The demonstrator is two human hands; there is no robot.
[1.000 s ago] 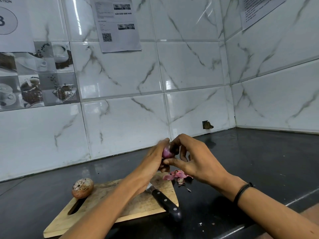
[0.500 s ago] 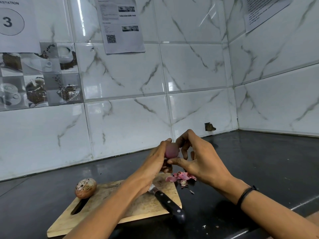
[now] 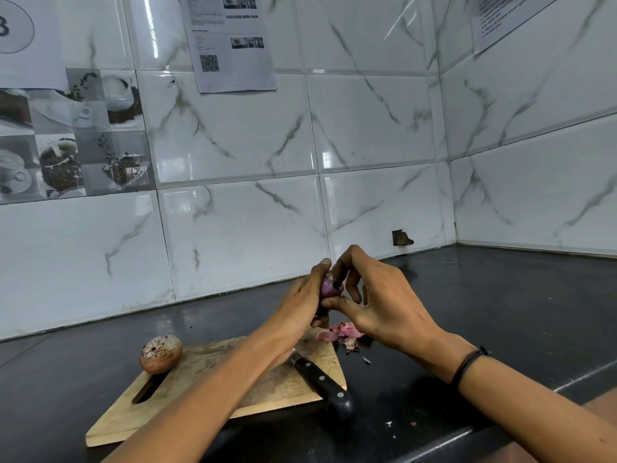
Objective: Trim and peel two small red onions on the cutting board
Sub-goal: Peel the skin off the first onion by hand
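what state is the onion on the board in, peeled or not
Unpeeled: the onion on the board wears dry, brownish, flaky skin all over its visible side.

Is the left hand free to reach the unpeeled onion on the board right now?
Probably not yet: the left hand grips the purple onion. Nothing else covers the unpeeled onion.

Place: a kitchen, and I work at its counter.
Counter: a dark polished stone counter (image 3: 500, 312) that meets two tiled walls in a corner.
Walls: glossy white marble-look tiles (image 3: 367, 121), with coffee-cup picture tiles (image 3: 66, 138) at my left.
Tools: a wooden cutting board (image 3: 207, 389) and a black-handled knife (image 3: 320, 379) lie by the counter's front edge.
Papers: a QR-code sheet (image 3: 230, 45) and a sign with a circled numeral (image 3: 13, 28) hang on the wall.
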